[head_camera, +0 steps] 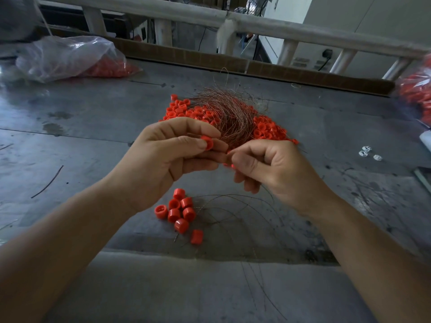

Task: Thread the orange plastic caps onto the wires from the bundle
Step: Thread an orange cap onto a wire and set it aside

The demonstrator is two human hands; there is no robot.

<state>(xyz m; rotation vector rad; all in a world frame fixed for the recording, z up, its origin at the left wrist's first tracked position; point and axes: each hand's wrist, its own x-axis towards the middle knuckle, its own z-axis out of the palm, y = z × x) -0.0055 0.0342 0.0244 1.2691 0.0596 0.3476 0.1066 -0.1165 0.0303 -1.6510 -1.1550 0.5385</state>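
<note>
My left hand (168,157) pinches an orange cap (207,142) between thumb and forefinger above the metal table (93,141). My right hand (263,166) is curled, fingertips pinched beside the left fingertips; a bit of orange shows under them, and whether a wire is pinched I cannot tell. Behind both hands a bundle of thin copper wires (224,108) fans over a pile of loose orange caps (265,130). Below the hands lies a cluster of caps (179,212) with thin wires (233,210) running out of them to the right.
A clear plastic bag of orange caps (77,59) lies at the back left, and another bag of caps (417,89) at the right edge. Small white bits (366,153) sit at the right. A stray wire piece (47,183) lies left. A cardboard strip (256,66) and padded rail (256,24) border the far side.
</note>
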